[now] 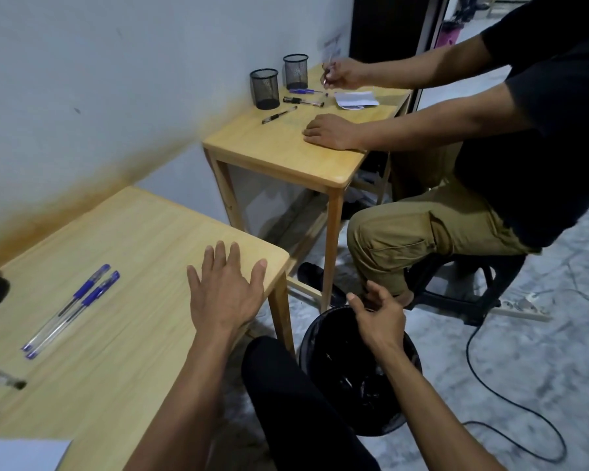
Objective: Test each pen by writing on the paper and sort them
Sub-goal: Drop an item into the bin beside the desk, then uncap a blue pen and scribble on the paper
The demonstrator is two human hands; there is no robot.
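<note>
My left hand (pixel 225 287) lies flat and open on the near wooden table (pixel 143 232), close to its right corner. My right hand (pixel 380 317) hovers over a black bin (pixel 323 338) on the floor, fingers loosely spread and empty. Two blue pens (pixel 79 305) lie side by side on the table, left of my left hand. A corner of white paper (pixel 21 455) shows at the bottom left edge. Dark scraps lie inside the bin; I cannot tell what they are.
Another person in a black shirt sits at a second wooden table (pixel 286 154) beyond mine, with two mesh pen cups (pixel 265 88), several pens (pixel 303 100) and paper (pixel 356 98). A black cable (pixel 510 402) runs over the floor on the right. A wall borders both tables.
</note>
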